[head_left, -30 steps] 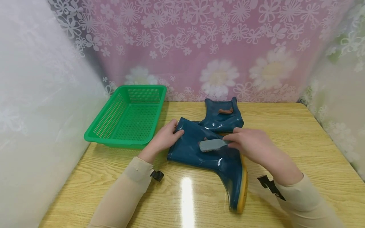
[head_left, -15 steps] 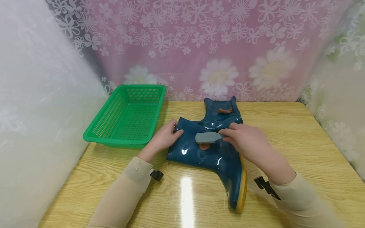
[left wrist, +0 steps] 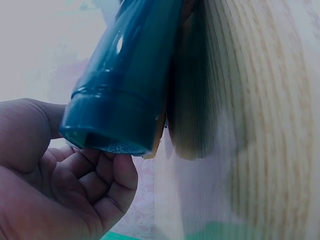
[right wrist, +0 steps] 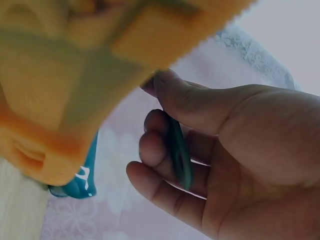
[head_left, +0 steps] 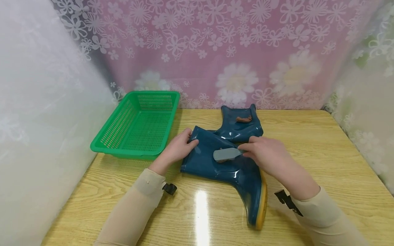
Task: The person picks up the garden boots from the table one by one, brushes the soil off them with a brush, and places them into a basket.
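Observation:
A blue rubber boot (head_left: 204, 162) with a yellow sole lies on its side, toe toward me. My left hand (head_left: 180, 147) pinches the rim of its shaft, thumb on top; in the left wrist view the fingers curl under the opening. In my right hand (head_left: 269, 153) is a grey brush (head_left: 226, 154), held by its handle, bristles down on the shaft. The right wrist view shows the handle end (right wrist: 181, 160) between thumb and fingers, near the yellow sole (right wrist: 150, 45). A second blue boot (head_left: 229, 118) lies behind, a reddish-brown smear (head_left: 244, 119) on its shaft.
At the left a green plastic basket (head_left: 168, 136) with slotted walls stands on the wood-grain table (head_left: 311, 147). A pink flowered curtain (head_left: 197, 61) hangs along the table's back edge, with pale sheets on both sides.
The brush went up and away from me, baring a brown smear on the near boot's shaft, then came back down over it. The left hand and both boots stayed put.

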Demonstrator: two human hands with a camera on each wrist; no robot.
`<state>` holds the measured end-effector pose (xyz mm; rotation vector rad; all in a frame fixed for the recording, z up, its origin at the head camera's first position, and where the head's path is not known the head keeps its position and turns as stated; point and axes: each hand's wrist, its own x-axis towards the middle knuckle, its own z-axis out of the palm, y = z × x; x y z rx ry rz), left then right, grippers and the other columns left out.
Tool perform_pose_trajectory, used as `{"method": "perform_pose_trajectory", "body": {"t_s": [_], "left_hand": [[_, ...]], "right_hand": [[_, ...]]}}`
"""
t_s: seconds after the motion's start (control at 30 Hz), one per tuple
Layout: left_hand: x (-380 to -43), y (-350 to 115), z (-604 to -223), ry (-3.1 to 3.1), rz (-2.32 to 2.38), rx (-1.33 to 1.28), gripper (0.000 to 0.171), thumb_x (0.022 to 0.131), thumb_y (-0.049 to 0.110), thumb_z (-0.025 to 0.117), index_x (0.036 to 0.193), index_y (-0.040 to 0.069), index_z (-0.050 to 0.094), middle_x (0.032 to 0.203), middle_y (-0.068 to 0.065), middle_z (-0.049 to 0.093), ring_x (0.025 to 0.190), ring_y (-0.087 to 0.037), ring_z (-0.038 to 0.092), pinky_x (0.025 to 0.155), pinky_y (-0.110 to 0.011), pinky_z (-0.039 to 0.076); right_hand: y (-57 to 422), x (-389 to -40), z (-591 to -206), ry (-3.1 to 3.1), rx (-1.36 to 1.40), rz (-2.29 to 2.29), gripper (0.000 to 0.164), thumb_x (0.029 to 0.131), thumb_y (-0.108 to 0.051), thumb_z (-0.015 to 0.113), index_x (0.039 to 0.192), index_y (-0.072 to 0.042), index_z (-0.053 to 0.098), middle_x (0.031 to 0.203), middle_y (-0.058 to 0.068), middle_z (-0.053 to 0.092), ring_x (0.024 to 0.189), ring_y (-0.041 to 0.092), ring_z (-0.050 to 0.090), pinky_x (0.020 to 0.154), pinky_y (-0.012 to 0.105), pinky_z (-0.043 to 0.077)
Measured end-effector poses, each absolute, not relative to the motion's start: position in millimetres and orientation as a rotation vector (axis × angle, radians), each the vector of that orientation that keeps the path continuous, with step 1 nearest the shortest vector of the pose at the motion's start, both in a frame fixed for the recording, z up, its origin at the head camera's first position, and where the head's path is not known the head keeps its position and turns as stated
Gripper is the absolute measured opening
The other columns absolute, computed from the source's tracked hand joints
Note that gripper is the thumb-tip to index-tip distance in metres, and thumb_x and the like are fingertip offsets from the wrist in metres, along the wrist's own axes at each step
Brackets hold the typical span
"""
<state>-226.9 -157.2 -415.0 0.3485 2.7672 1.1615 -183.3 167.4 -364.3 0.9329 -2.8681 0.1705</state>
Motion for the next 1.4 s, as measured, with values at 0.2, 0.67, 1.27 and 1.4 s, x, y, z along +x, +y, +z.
{"method": "perform_pose_trajectory", "body": {"t_s": [0.2, 0.67, 1.27, 1.4], "left_hand": [[-226, -157, -416, 2.771, 1.154, 0.343, 0.025, 0.116, 0.028, 0.063, 0.109, 0.009, 0.047, 0.08, -0.004, 0.038, 0.063, -0.02, 0.032, 0.063, -0.036, 0.03], [-227, -156, -414, 2.768, 1.147, 0.348, 0.025, 0.116, 0.027, 0.062, 0.108, 0.009, 0.047, 0.08, -0.004, 0.039, 0.063, -0.02, 0.034, 0.062, -0.036, 0.031], [-225, -155, -416, 2.78, 1.145, 0.335, 0.023, 0.116, 0.027, 0.063, 0.11, 0.009, 0.05, 0.081, -0.005, 0.041, 0.064, -0.02, 0.035, 0.063, -0.036, 0.031], [-225, -155, -415, 2.789, 1.142, 0.342, 0.024, 0.115, 0.027, 0.064, 0.11, 0.009, 0.05, 0.081, -0.004, 0.04, 0.064, -0.02, 0.034, 0.063, -0.036, 0.031]], "right_hand": [[179, -184, -354, -2.9, 0.89, 0.157, 0.025, 0.099, -0.019, 0.086, 0.124, -0.02, 0.086, 0.08, -0.005, 0.056, 0.063, 0.012, 0.05, 0.054, 0.03, 0.043], [186, -182, -347, -2.741, 0.811, 0.279, 0.031, 0.1, -0.02, 0.084, 0.13, -0.017, 0.084, 0.09, -0.002, 0.066, 0.069, 0.016, 0.057, 0.056, 0.033, 0.046], [173, -184, -363, -2.881, 0.858, 0.138, 0.029, 0.098, -0.02, 0.087, 0.127, -0.02, 0.085, 0.081, -0.003, 0.058, 0.062, 0.014, 0.05, 0.052, 0.029, 0.042], [182, -185, -357, -2.89, 0.85, 0.171, 0.027, 0.098, -0.018, 0.087, 0.125, -0.02, 0.086, 0.081, -0.005, 0.057, 0.063, 0.013, 0.05, 0.053, 0.03, 0.042]]}}
